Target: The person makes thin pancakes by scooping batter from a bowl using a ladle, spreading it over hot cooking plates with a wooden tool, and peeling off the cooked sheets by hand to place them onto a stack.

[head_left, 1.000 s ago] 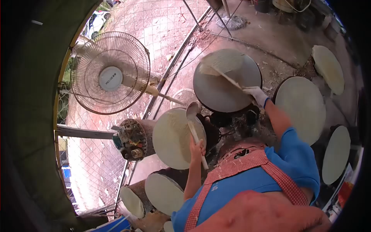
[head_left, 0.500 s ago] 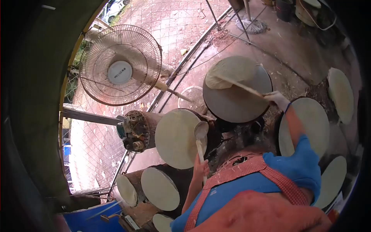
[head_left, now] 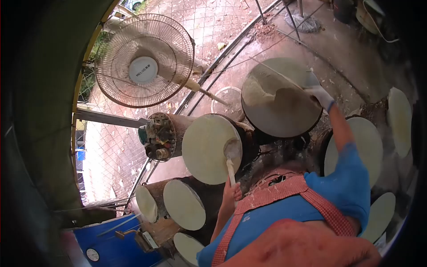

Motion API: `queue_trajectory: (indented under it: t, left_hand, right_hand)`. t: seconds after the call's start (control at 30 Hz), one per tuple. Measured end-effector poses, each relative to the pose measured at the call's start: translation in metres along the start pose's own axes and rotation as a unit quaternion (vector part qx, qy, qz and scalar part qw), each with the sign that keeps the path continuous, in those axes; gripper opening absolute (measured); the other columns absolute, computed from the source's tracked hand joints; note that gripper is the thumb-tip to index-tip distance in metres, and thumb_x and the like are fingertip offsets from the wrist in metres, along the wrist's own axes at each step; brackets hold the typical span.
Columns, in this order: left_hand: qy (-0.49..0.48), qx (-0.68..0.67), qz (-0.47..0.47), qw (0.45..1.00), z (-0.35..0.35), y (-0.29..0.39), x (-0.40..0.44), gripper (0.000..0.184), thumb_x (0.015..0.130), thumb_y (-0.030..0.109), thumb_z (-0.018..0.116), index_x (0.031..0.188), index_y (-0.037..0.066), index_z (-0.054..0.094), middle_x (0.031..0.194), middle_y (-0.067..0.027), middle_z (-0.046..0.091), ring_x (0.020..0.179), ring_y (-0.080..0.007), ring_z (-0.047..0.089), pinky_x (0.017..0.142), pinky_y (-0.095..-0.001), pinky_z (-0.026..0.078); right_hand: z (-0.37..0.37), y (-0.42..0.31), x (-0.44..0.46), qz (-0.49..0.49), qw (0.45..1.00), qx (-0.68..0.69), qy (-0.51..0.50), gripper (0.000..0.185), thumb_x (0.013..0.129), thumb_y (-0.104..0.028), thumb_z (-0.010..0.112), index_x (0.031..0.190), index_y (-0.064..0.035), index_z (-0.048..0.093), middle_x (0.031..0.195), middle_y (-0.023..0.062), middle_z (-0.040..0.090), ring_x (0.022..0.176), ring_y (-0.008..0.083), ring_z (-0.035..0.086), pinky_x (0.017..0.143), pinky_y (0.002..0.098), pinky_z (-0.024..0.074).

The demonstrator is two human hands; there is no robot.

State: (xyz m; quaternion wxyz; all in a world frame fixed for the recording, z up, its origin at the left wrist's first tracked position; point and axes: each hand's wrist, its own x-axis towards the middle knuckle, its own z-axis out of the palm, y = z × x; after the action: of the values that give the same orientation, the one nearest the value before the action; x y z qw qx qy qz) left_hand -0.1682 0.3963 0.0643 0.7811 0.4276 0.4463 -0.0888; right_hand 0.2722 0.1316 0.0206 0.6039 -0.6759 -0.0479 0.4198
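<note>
Ladle [head_left: 232,149] above a pale round sheet [head_left: 204,144], gripped in the left hand [head_left: 231,194]; gloved right hand [head_left: 319,93], fingers closed round a stick [head_left: 276,74] above a part-coated griddle [head_left: 284,121]. Fan hub [head_left: 143,70] apparently reads "MELING".

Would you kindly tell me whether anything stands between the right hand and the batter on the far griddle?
Only the thin stick in the right hand lies between, reaching over the far griddle; nothing else visible blocks the batter.
</note>
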Motion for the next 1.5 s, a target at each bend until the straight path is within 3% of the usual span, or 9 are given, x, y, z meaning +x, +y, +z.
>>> queue_trajectory:
  t: [0.47,0.63,0.7,1.1,1.2,1.23,1.33,1.43,1.5]
  left_hand:
    - [0.059,-0.063,0.022,0.996,0.002,-0.015,-0.019,0.064,0.083,0.002,0.047,0.135,0.023,0.015,0.053,0.0030,0.029,0.036,-0.0054,0.028,0.031,-0.0191,0.025]
    - [0.066,-0.081,0.027,0.994,-0.004,-0.025,-0.019,0.064,0.084,0.002,0.046,0.136,0.023,0.015,0.053,0.0021,0.029,0.037,-0.0053,0.028,0.031,-0.0196,0.026]
    - [0.074,-0.101,0.022,0.992,-0.005,-0.030,-0.024,0.066,0.084,0.002,0.046,0.136,0.024,0.013,0.053,0.0015,0.030,0.036,-0.0055,0.029,0.031,-0.0199,0.027]
    - [0.070,-0.106,-0.007,0.992,-0.040,-0.044,-0.040,0.068,0.084,0.002,0.045,0.136,0.031,0.012,0.049,0.0009,0.028,0.032,-0.0068,0.028,0.028,-0.0216,0.025]
    - [-0.003,-0.147,-0.018,0.989,-0.081,-0.053,-0.033,0.070,0.083,0.000,0.046,0.136,0.031,0.012,0.050,-0.0004,0.032,0.031,-0.0075,0.029,0.026,-0.0211,0.026]
    - [-0.036,-0.143,-0.019,0.989,-0.100,-0.059,-0.023,0.069,0.083,0.000,0.045,0.135,0.032,0.013,0.050,-0.0005,0.032,0.031,-0.0075,0.029,0.026,-0.0205,0.027]
    - [-0.066,-0.149,-0.053,0.985,-0.120,-0.052,-0.020,0.069,0.082,0.000,0.045,0.134,0.035,0.016,0.049,-0.0002,0.030,0.031,-0.0069,0.028,0.026,-0.0198,0.026]
    - [-0.095,-0.124,-0.062,0.986,-0.129,-0.043,-0.029,0.066,0.083,0.002,0.048,0.132,0.036,0.021,0.053,0.0008,0.032,0.033,-0.0058,0.028,0.025,-0.0187,0.025]
    - [-0.104,-0.134,-0.069,0.983,-0.125,-0.036,-0.040,0.071,0.081,0.002,0.048,0.134,0.037,0.017,0.051,0.0007,0.030,0.032,-0.0064,0.029,0.026,-0.0189,0.025]
  right_hand:
    - [-0.001,-0.016,0.012,-0.016,0.998,-0.054,-0.014,0.031,0.071,-0.015,0.064,0.097,0.0016,0.063,0.049,0.0007,0.048,0.036,0.0079,0.040,0.032,0.0249,0.0270]
    - [-0.021,0.007,-0.009,0.106,0.973,-0.111,-0.170,0.037,0.071,-0.018,0.065,0.104,-0.0001,0.061,0.048,0.0011,0.048,0.035,0.0084,0.040,0.031,0.0240,0.0276]
    - [-0.079,0.092,0.007,0.022,0.974,-0.161,-0.157,0.039,0.070,-0.019,0.064,0.104,-0.0002,0.061,0.048,0.0002,0.047,0.035,0.0075,0.039,0.031,0.0240,0.0273]
    - [-0.018,0.006,-0.043,-0.045,0.930,-0.315,-0.182,0.027,0.068,-0.015,0.062,0.092,-0.0035,0.066,0.048,0.0015,0.046,0.035,0.0088,0.039,0.033,0.0280,0.0304]
    - [-0.096,0.084,-0.142,-0.109,0.930,-0.329,-0.126,0.032,0.066,-0.010,0.060,0.096,-0.0003,0.062,0.048,0.0011,0.046,0.033,0.0087,0.038,0.030,0.0275,0.0291]
    - [-0.061,0.067,-0.225,0.122,0.982,-0.144,0.028,0.033,0.070,-0.012,0.058,0.100,0.0006,0.061,0.048,0.0004,0.045,0.032,0.0076,0.037,0.029,0.0253,0.0260]
    - [-0.030,0.170,-0.309,0.090,0.968,-0.043,0.232,0.034,0.075,-0.017,0.058,0.103,0.0007,0.060,0.051,-0.0014,0.046,0.036,0.0057,0.039,0.033,0.0229,0.0299]
    - [0.134,0.180,-0.281,-0.009,0.950,0.092,0.298,0.033,0.075,-0.018,0.062,0.105,-0.0037,0.062,0.075,0.0003,0.059,0.058,0.0045,0.049,0.050,0.0191,0.0384]
    - [0.212,0.182,-0.226,-0.054,0.940,-0.077,0.327,0.033,0.076,-0.019,0.064,0.103,-0.0005,0.062,0.089,0.0026,0.063,0.077,0.0107,0.056,0.070,0.0236,0.0445]
